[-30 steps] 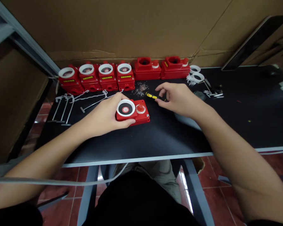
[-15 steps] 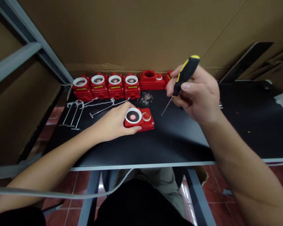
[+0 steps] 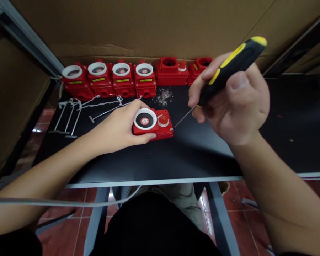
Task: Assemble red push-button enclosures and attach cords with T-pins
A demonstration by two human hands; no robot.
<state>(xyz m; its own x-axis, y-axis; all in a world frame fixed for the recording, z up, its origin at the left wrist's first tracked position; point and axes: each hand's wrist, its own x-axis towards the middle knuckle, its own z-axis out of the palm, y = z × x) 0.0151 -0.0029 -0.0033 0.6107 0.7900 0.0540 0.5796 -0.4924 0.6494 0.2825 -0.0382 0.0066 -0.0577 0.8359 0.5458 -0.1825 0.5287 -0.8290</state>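
Black tabletop [image 3: 176, 160] | my left hand [image 3: 122, 126] grips white-ringed red box [image 3: 162, 132] between thumb and fingers | right of box, my right hand [image 3: 237, 103] pinches black-and-yellow screwdriver [image 3: 230, 71]

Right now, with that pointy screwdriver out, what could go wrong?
The tip of the screwdriver is close to the corner screw; it might slip and scratch the red box. A bad slip could also poke the left grip, which is holding that box. Loose scraps lie just beyond the box, so a bump might scatter them.
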